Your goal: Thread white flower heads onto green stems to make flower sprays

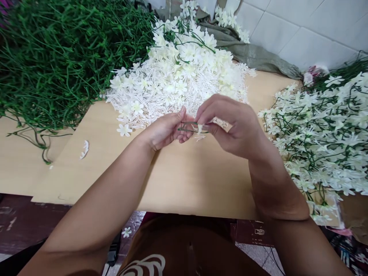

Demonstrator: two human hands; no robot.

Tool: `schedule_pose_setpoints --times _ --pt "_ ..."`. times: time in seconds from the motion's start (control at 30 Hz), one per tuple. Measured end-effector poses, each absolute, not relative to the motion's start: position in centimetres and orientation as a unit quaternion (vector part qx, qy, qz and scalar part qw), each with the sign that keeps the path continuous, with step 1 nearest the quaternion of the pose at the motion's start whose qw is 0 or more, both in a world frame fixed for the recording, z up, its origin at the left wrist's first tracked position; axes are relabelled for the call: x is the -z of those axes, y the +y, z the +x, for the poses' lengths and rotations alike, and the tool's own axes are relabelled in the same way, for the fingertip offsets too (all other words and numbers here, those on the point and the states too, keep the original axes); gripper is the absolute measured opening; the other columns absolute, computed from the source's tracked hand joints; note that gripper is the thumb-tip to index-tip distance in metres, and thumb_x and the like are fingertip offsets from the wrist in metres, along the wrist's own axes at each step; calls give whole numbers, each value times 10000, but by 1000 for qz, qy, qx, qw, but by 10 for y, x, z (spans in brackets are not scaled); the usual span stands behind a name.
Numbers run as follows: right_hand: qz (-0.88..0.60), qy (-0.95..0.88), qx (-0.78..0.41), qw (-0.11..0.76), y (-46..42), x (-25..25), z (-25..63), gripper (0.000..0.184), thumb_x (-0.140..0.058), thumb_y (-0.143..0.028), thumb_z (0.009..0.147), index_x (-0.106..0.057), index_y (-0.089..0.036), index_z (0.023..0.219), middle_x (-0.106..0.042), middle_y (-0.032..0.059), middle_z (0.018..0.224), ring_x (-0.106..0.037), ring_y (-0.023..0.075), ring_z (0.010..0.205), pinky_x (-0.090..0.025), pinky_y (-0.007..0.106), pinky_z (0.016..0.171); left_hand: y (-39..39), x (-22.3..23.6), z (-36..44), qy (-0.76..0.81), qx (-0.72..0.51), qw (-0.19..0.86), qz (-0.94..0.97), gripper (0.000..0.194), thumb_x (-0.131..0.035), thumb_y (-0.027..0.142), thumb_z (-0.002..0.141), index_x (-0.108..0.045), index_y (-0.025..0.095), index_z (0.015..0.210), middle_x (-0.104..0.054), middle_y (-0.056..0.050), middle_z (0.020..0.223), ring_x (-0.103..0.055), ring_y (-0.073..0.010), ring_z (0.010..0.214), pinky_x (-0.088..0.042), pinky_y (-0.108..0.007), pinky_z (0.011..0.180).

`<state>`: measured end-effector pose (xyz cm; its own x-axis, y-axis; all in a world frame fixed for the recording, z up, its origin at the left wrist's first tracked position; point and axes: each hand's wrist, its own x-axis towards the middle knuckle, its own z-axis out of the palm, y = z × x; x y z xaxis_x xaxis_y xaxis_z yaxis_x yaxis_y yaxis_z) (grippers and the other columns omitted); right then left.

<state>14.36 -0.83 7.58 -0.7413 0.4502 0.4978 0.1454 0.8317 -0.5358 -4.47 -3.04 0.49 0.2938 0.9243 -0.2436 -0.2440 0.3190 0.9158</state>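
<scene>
Fingertips [199, 115] of the right hand [234, 122] pinched a small white flower piece [200, 129] together with a thin green stem [188, 123], in front of the person and just above the tan board [198, 180]. The stem reached across to the left hand [168, 130], whose palm was turned up with its fingers loosely curled beneath it; whether those fingers gripped the stem, I could not tell.

Just beyond the hands spread a heap of white artificial blossoms [181, 86] and pale, threadlike stamens [155, 97]. A dense mound of green stems [71, 57] rose on the left, a few straggling onto the board's edge. On the right lay a pile of white flowers on green stems [322, 130]. One loose blossom [124, 130] sat at the near edge of the heap, and a curved white scrap [84, 149] rested nearer the left forearm. A grey-green cloth [253, 57] lay bunched before the tiled wall [290, 30].
</scene>
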Motion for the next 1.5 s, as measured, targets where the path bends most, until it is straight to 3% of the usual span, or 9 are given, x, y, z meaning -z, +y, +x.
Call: schedule_pose_setpoints --times 0.17,0.3,0.37,0.57,0.7,0.97,1.13,1.3,1.5 --pt "-153 -959 -178 159 -30 -86 142 221 -406 -39 884 -564 -175 810 -616 53 882 -553 157 841 -449 314 770 -31 -7 -53 418 -407 705 402 314 -858 325 612 -682 142 798 -639 -16 645 -591 -102 563 -452 -200 490" --pt "-134 -963 -233 22 -30 -92 152 160 -477 -45 866 -593 -156 861 -624 76 941 -555 160 866 -428 293 774 -29 -4 -57 419 -443 669 424 414 -856 258 623 -716 151 997 -637 6 641 -617 -100 606 -508 -207 579" --pt "-150 -952 -266 3 -21 -88 157 134 -528 -68 847 -614 -157 899 -631 68 955 -560 154 868 -421 282 785 -29 -3 -59 418 -434 656 455 466 -839 236 643 -705 155 1082 -639 7 638 -626 -109 604 -518 -224 587" --pt "-283 -931 -229 -35 2 -48 151 194 -572 -63 788 -656 -123 952 -592 84 938 -529 165 830 -380 280 756 -31 -7 -61 420 -329 648 543 198 -813 234 660 -686 143 782 -695 -15 664 -656 -121 607 -565 -261 637" --pt "-298 -927 -228 -3 8 -30 145 202 -470 -14 794 -639 -124 816 -573 81 879 -495 150 751 -365 275 697 -34 -9 -63 407 -297 648 571 214 -815 280 661 -676 158 769 -711 -16 668 -685 -139 644 -574 -268 657" --pt "-358 -877 -283 150 22 -31 155 140 -524 -35 731 -560 -168 708 -565 3 703 -480 128 670 -364 269 654 -32 -7 -66 439 -328 550 630 285 -714 443 758 -715 165 693 -698 -53 707 -641 -150 685 -518 -261 638" --pt "-376 -881 -249 140 19 -17 147 177 -542 -73 758 -603 -147 907 -597 35 783 -507 158 735 -381 293 714 -28 6 -54 560 -402 382 615 155 -695 302 755 -707 148 740 -634 -23 655 -531 -120 605 -428 -256 585" --pt "-395 -890 -186 134 16 -9 138 100 -520 -79 766 -583 -156 768 -583 74 817 -483 183 764 -358 316 713 -25 16 -45 539 -395 322 670 123 -655 212 751 -746 165 819 -635 -33 755 -551 -138 674 -426 -293 663" --pt "-405 -817 -357 205 20 -18 140 109 -579 -102 756 -515 -173 703 -503 -13 675 -428 109 622 -344 276 622 -27 14 -40 518 -408 288 695 213 -663 226 770 -746 208 965 -618 -29 824 -564 -155 749 -437 -301 719"
